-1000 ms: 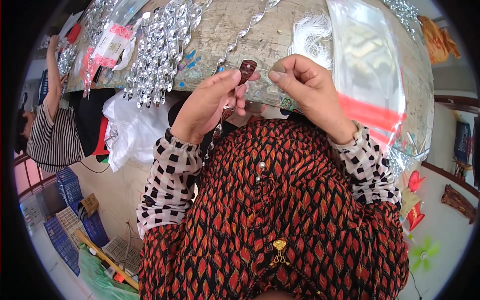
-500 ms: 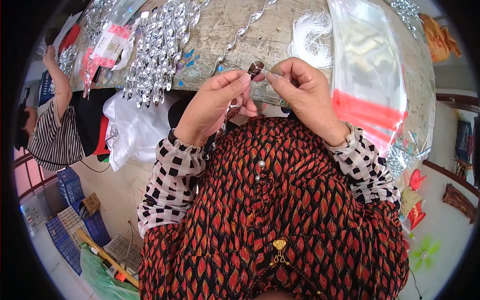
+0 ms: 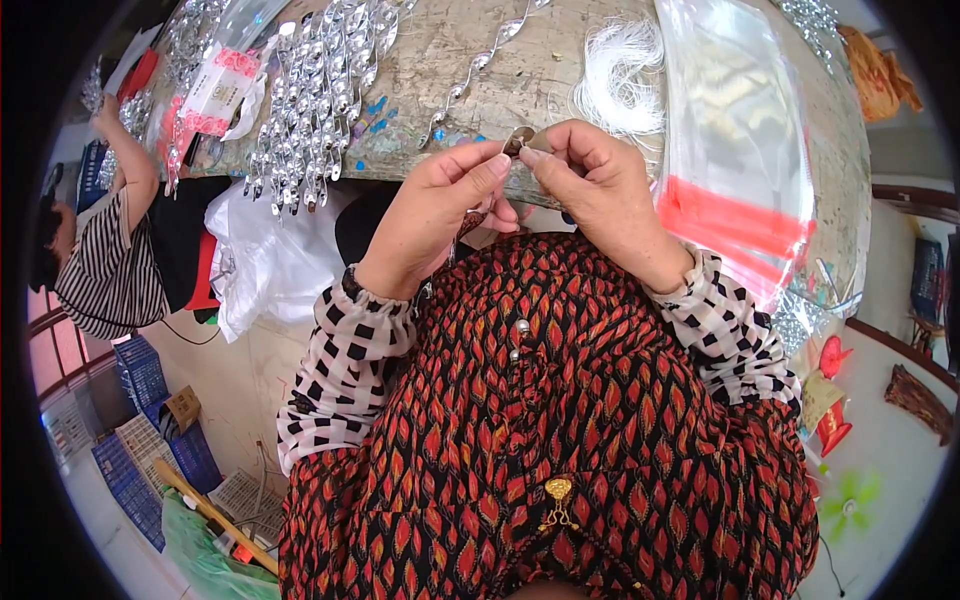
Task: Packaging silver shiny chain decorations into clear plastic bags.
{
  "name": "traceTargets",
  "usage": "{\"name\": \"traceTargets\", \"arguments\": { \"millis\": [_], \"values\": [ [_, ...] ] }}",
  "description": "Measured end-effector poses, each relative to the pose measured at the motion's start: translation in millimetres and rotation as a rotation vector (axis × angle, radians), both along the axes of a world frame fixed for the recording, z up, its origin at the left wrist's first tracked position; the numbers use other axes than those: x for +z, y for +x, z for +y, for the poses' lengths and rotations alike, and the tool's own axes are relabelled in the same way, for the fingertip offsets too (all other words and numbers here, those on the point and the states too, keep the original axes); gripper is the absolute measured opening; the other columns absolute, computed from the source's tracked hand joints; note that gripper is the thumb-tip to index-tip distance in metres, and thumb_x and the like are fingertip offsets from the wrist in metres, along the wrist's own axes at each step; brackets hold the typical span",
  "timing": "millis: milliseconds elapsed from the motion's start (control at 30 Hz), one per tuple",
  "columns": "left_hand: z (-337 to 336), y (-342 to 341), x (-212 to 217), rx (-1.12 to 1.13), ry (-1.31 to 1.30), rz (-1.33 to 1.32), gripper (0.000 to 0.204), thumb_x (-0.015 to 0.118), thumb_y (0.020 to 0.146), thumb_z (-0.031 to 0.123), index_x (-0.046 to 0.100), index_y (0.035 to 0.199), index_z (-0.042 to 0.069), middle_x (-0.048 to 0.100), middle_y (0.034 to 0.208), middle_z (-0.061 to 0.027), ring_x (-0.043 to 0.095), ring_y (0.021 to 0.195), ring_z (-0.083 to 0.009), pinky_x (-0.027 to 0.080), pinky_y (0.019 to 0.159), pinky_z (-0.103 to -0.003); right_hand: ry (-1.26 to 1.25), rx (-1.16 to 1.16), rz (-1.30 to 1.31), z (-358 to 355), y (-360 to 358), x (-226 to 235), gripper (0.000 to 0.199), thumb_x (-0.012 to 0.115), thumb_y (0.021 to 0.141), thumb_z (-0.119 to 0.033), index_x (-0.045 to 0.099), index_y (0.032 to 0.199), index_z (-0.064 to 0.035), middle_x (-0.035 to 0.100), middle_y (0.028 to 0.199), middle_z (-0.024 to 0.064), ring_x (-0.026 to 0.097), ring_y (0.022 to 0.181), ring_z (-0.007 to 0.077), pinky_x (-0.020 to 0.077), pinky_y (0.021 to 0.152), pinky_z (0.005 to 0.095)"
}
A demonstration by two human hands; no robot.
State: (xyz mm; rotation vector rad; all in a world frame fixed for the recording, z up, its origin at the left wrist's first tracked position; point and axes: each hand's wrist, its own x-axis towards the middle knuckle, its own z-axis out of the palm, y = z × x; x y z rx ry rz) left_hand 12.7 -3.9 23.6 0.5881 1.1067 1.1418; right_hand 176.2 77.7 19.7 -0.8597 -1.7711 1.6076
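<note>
My left hand (image 3: 440,205) and my right hand (image 3: 600,195) meet at the near edge of a worn table (image 3: 480,40). Together their fingertips pinch a small shiny spiral ornament piece (image 3: 520,139); most of it is hidden by the fingers. A thin strand appears to run down from it under my left palm. A silver twisted spiral (image 3: 480,62) lies on the table just beyond my hands. A bundle of white thread (image 3: 620,80) lies beyond my right hand.
A heap of silver spirals (image 3: 310,95) covers the table's left part. Clear plastic bags with a red strip (image 3: 740,150) hang at the right. A person in a striped top (image 3: 105,260) works at the left. Blue crates (image 3: 140,400) stand on the floor.
Both hands have risen toward the table edge and closed together. The small piece, first held in my left hand alone, is now pinched between both hands' fingertips.
</note>
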Motion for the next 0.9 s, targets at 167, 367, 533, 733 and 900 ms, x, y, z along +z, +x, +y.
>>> {"name": "traceTargets", "arguments": {
  "millis": [167,367,533,733,900],
  "values": [
    [-1.4,2.8,-4.6,0.064,0.023,-0.004,0.028,0.052,0.094,0.015,0.052,0.118,0.000,0.059,0.078,-0.0030,0.061,0.068,-0.0142,0.049,0.063,-0.023,-0.048,-0.017,0.033,-0.8,-1.1,-4.6,0.017,0.062,0.088,-0.015,0.059,0.087,0.0020,0.056,0.068,-0.0031,0.046,0.063,0.0015,0.0397,0.053,0.0197],
    [-1.2,3.4,-5.9,0.081,0.060,0.033,0.028,0.053,0.094,0.013,0.053,0.119,0.001,0.058,0.079,-0.0027,0.061,0.068,-0.0136,0.050,0.064,-0.024,-0.030,0.016,-0.033,3.2,1.3,-6.9,0.012,0.061,0.090,-0.012,0.060,0.093,0.0004,0.059,0.074,-0.0013,0.055,0.067,0.0031,0.0424,0.059,0.0167],
    [-1.1,1.9,-5.4,0.059,0.077,0.017,0.032,0.055,0.093,0.018,0.050,0.119,-0.001,0.058,0.083,-0.0029,0.059,0.071,-0.0100,0.049,0.067,-0.023,-0.085,0.007,-0.002,2.2,2.0,-4.5,0.013,0.060,0.090,-0.012,0.059,0.094,0.0006,0.060,0.075,-0.0006,0.056,0.068,0.0040,0.0434,0.060,0.0169],
    [-2.2,2.5,-6.5,0.067,0.089,0.021,0.030,0.056,0.093,0.017,0.051,0.116,-0.001,0.058,0.082,-0.0031,0.059,0.071,-0.0103,0.049,0.066,-0.023,-0.078,0.008,-0.007,1.7,2.2,-5.2,0.012,0.060,0.091,-0.012,0.059,0.094,0.0003,0.060,0.075,-0.0007,0.056,0.068,0.0038,0.0433,0.059,0.0168],
    [-1.5,6.1,-6.0,0.116,0.074,0.053,0.027,0.055,0.093,0.013,0.054,0.117,0.001,0.059,0.080,-0.0029,0.060,0.067,-0.0137,0.049,0.063,-0.023,-0.075,-0.002,-0.039,2.1,2.2,-4.8,0.012,0.060,0.090,-0.012,0.059,0.093,0.0001,0.060,0.075,-0.0009,0.057,0.068,0.0036,0.0434,0.059,0.0168]
  ]
}}
